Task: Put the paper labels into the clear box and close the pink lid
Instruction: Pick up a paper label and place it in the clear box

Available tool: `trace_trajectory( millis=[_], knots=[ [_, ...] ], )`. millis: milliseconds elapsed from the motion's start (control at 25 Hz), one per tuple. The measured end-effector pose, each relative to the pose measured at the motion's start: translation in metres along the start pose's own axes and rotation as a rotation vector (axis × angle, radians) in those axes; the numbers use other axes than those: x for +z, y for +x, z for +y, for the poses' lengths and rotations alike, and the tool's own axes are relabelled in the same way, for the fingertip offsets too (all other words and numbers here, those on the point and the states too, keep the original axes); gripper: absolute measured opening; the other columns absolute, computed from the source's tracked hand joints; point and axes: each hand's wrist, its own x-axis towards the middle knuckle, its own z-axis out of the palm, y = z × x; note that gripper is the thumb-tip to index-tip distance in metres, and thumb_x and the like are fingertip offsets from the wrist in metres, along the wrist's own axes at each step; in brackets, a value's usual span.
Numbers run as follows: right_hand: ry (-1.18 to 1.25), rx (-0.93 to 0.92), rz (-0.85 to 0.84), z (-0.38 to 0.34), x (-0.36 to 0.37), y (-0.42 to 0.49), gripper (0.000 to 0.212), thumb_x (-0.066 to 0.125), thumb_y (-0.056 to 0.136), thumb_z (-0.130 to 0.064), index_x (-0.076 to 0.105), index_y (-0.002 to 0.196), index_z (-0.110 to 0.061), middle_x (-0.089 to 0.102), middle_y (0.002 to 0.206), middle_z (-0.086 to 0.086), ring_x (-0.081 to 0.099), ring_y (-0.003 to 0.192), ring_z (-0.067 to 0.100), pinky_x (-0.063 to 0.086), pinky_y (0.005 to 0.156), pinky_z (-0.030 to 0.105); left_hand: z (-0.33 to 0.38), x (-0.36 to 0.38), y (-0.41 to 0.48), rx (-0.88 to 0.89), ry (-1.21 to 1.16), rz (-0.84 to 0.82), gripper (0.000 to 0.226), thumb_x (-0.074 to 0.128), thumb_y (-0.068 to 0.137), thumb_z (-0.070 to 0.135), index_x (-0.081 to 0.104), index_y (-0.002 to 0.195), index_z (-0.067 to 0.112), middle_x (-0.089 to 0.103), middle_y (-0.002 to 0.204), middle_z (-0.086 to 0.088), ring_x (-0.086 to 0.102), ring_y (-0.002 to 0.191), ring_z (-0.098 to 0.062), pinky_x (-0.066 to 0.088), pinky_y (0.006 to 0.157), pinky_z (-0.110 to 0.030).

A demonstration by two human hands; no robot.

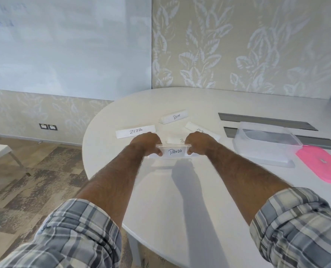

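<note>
Both my hands grip a clear holder with a paper label reading PANDA (174, 152), held just above the white table. My left hand (148, 142) pinches its left end and my right hand (199, 143) its right end. A flat ZEBRA label (135, 131) lies left of my hands. A BEAR label (174, 117) stands in a clear holder farther back. Another label (194, 127) lies behind my right hand, and one more (175, 139) is partly hidden between my hands. The clear box (267, 146) stands open to the right, with the pink lid (323, 164) flat beside it.
The rounded white table (180, 190) has its curved edge at the left and front. Grey cable slots (267, 120) run behind the box. Patterned floor and a wall with sockets (48, 126) lie to the left.
</note>
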Motion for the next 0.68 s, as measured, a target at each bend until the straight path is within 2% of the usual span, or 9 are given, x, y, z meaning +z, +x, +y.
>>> trace_trajectory(
  millis=[160,240,360,560,680],
  knots=[
    [-0.005,0.061,0.058,0.06,-0.023,-0.015,0.045,0.076,0.077,-0.029,0.065,0.12,-0.021,0.064,0.12,0.004,0.061,0.109,0.026,0.044,0.078,0.031,0.058,-0.013,0.034,0.066,0.01,0.034,0.054,0.08,0.074,0.044,0.067,0.123,0.027,0.069,0.115,0.004,0.063,0.108,-0.023,0.05,0.083,-0.034],
    [-0.022,0.099,0.065,0.097,-0.036,-0.026,0.048,0.076,0.079,-0.03,0.062,0.123,-0.021,0.063,0.122,0.004,0.06,0.112,0.026,0.044,0.081,0.032,0.097,-0.016,0.055,0.111,0.017,0.054,0.057,0.08,0.075,0.044,0.066,0.127,0.026,0.067,0.121,0.003,0.061,0.113,-0.023,0.05,0.088,-0.035],
    [-0.036,0.155,0.082,0.159,-0.054,-0.046,0.047,0.075,0.08,-0.03,0.062,0.124,-0.022,0.062,0.125,0.003,0.057,0.118,0.025,0.046,0.091,0.035,0.16,-0.02,0.085,0.163,0.013,0.076,0.054,0.08,0.075,0.042,0.067,0.125,0.027,0.067,0.118,0.002,0.062,0.112,-0.024,0.048,0.082,-0.032],
    [-0.036,0.252,0.14,0.26,-0.077,-0.074,0.047,0.077,0.077,-0.031,0.065,0.122,-0.024,0.065,0.121,0.004,0.062,0.111,0.026,0.046,0.084,0.033,0.265,-0.023,0.127,0.236,0.016,0.149,0.052,0.079,0.076,0.039,0.067,0.125,0.027,0.068,0.119,-0.001,0.063,0.107,-0.025,0.049,0.081,-0.032],
    [-0.036,0.268,0.156,0.305,-0.081,-0.083,0.046,0.079,0.076,-0.03,0.066,0.12,-0.022,0.066,0.118,0.005,0.063,0.108,0.027,0.043,0.078,0.031,0.312,-0.018,0.143,0.253,0.042,0.176,0.049,0.079,0.077,0.04,0.067,0.122,0.026,0.067,0.118,-0.003,0.064,0.106,-0.027,0.044,0.077,-0.03]
  ],
)
